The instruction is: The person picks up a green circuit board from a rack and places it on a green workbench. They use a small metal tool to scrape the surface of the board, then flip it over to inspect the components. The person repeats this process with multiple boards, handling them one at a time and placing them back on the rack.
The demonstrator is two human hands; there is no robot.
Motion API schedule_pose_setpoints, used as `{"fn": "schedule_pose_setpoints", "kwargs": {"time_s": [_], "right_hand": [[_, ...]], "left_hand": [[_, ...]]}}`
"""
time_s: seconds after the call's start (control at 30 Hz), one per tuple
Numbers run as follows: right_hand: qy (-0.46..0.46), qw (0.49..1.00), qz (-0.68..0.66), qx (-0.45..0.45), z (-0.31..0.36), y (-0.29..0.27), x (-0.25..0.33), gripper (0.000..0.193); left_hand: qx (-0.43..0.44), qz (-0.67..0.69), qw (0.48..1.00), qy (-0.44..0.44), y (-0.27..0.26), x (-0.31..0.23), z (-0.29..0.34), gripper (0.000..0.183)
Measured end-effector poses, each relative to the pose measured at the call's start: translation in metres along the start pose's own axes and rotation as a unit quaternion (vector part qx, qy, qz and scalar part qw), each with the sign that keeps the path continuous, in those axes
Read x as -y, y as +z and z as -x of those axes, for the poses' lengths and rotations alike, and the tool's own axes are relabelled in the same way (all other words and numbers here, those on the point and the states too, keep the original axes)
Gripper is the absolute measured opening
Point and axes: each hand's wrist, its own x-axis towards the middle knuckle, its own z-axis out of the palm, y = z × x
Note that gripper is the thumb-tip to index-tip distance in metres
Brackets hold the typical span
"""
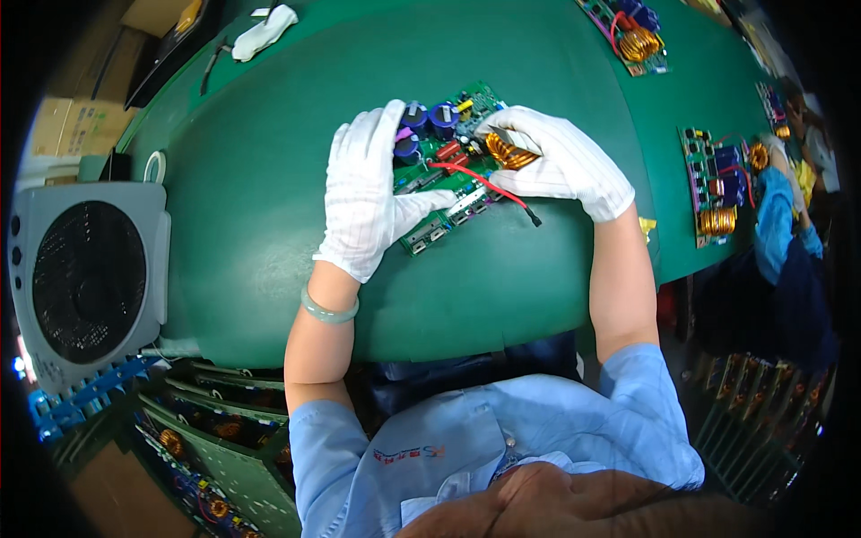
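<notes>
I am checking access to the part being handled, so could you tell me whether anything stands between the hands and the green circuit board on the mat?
Nothing visible does. The left hand rests directly on the green circuit board, and the right hand touches its copper coil. A red wire only crosses the board.

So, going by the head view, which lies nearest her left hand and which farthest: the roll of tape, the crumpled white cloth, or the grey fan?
From the left hand:
1. Roll of tape, to its left on the green table.
2. Crumpled white cloth, far edge, up-left.
3. Grey fan, off the table's left side.
The last two are fairly close.

Grey fan (88, 281), spare white glove (264, 32), tape roll (155, 166), cardboard box (61, 125)
</notes>
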Motion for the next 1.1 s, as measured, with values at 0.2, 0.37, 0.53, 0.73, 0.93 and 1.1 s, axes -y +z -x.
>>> {"fn": "schedule_pose_setpoints", "kwargs": {"time_s": [0.2, 0.37, 0.53, 0.73, 0.93, 1.1], "right_hand": [[-0.042, 0.999, -0.011, -0.013, 0.001, 0.004, -0.011, 0.059], [-0.023, 0.996, -0.062, 0.065, 0.004, -0.009, -0.009, 0.072], [-0.012, 0.992, -0.114, 0.062, 0.004, -0.005, -0.014, 0.069], [0.016, 0.986, -0.163, 0.03, 0.002, -0.01, 0.013, 0.062], [0.011, 0.965, -0.26, 0.013, 0.016, -0.026, 0.025, 0.067], [0.04, 0.944, -0.325, 0.031, 0.016, -0.026, 0.025, 0.071]], "left_hand": [[-0.003, 0.036, 0.999, -0.039, 0.01, 0.003, 0.002, 0.096], [0.007, 0.04, 0.998, -0.048, 0.007, 0.002, 0.002, 0.084], [-0.007, 0.013, 0.999, -0.043, 0.009, 0.008, 0.004, 0.083], [0.049, 0.22, 0.959, -0.171, -0.015, 0.01, 0.0, 0.077], [0.036, 0.462, 0.867, -0.184, -0.024, 0.038, 0.023, 0.054], [0.115, 0.385, 0.907, -0.13, -0.028, 0.032, 0.025, 0.073]]}}
